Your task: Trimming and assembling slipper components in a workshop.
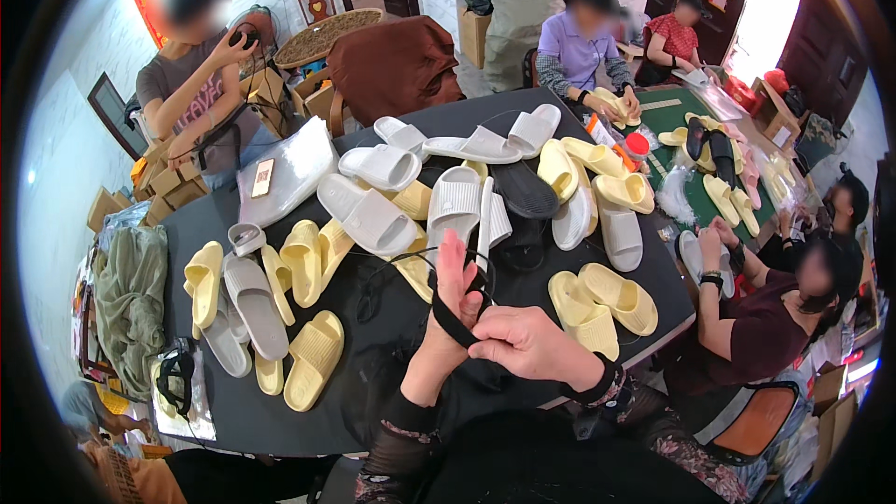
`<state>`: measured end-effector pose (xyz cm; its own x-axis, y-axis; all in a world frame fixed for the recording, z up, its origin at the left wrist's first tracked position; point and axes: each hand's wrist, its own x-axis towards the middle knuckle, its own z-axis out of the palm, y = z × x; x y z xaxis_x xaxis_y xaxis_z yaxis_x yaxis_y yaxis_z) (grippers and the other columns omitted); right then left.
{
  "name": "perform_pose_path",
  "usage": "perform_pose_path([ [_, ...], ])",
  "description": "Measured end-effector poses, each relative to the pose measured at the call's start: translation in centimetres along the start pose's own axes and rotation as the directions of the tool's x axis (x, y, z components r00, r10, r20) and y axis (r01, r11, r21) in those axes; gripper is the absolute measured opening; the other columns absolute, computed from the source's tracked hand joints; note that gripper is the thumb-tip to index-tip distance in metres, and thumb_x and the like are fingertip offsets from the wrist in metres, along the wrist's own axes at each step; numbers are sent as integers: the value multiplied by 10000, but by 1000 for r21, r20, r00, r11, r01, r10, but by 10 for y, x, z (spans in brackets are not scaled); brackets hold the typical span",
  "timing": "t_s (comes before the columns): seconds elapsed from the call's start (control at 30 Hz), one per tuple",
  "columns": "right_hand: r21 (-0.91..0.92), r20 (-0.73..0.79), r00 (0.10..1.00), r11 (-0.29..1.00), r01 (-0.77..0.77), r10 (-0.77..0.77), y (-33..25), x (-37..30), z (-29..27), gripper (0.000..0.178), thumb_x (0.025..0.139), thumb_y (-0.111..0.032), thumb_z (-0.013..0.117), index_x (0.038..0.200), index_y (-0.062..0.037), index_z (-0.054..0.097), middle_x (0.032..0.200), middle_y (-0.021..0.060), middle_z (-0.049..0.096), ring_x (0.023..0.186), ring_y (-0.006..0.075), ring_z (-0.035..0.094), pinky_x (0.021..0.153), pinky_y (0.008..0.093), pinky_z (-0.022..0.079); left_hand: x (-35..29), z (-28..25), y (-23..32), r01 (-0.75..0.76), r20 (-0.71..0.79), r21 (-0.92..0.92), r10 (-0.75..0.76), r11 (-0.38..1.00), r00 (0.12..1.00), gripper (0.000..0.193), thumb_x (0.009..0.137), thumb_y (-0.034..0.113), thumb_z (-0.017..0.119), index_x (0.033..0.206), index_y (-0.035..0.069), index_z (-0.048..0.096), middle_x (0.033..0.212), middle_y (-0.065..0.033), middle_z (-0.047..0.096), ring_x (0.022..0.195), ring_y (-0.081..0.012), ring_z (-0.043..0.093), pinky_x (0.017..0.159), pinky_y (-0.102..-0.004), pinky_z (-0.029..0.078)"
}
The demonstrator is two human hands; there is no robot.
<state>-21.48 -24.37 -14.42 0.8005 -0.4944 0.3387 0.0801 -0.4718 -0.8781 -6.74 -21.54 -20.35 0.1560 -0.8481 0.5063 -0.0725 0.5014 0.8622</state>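
Note:
My left hand [454, 287] is raised above the table's near middle, fingers stretched upward and holding nothing. Around its palm runs a black strap [450, 321]. The right hand [525, 342] pinches this strap between thumb and fingers, beside the left palm. A thin black cable [383, 267] loops over the table close to the left fingers. Just beyond them lie a grey ribbed slide sandal [455, 205] and a black slide sandal [525, 190]. A pair of yellow slides [586, 315] rests to the right of my hands.
The dark table [364, 369] carries several yellow and grey slides, a stack of clear plastic bags [289, 173] and a phone [263, 177]. A person stands at the far left; others sit along a green-topped table [665, 117] at the right. A brown-covered chair [397, 65] stands behind.

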Motion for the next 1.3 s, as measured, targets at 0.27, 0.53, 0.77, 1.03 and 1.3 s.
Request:
perform_pose_path([
  [0.27,155,124,980,972,-176,158,-4,-5,5,122,835,-95,641,874,16,611,746,124,626,651,258,605,599,323,463,14,10,30,157,-51,-724,-279,672,959,809,915,353,560,1491,194,15,1549,-101,57,1401,-298,187,1116,-442,204],
  [0.53,93,185,969,979,-182,163,8,-5,17,114,848,-104,612,816,6,616,695,135,623,624,276,601,594,324,463,47,12,11,-224,111,465,194,857,975,518,826,71,591,1316,36,426,1440,-192,323,1313,-383,341,1031,-445,347],
  [0.77,93,58,941,936,-338,334,4,7,12,166,846,-100,612,717,4,605,633,71,622,573,140,570,579,271,446,52,30,-44,-361,368,929,101,-82,924,354,806,179,512,1098,0,600,1254,-238,503,1180,-441,436,990,-513,337],
  [1.03,-418,60,998,906,59,-37,-20,-7,7,105,811,-117,652,855,-27,617,732,60,601,664,211,579,617,295,466,39,50,-24,-260,184,961,-480,-96,858,296,817,177,530,1023,-10,631,1158,-193,608,1035,-377,586,860,-561,423],
  [1.3,-446,-15,979,878,175,-203,-26,4,-30,112,783,-130,633,869,-61,650,845,95,598,843,269,576,732,376,470,-17,39,11,-662,671,742,101,-106,735,412,804,190,562,1178,20,525,1170,-138,518,1091,-242,514,843,-327,438],
])
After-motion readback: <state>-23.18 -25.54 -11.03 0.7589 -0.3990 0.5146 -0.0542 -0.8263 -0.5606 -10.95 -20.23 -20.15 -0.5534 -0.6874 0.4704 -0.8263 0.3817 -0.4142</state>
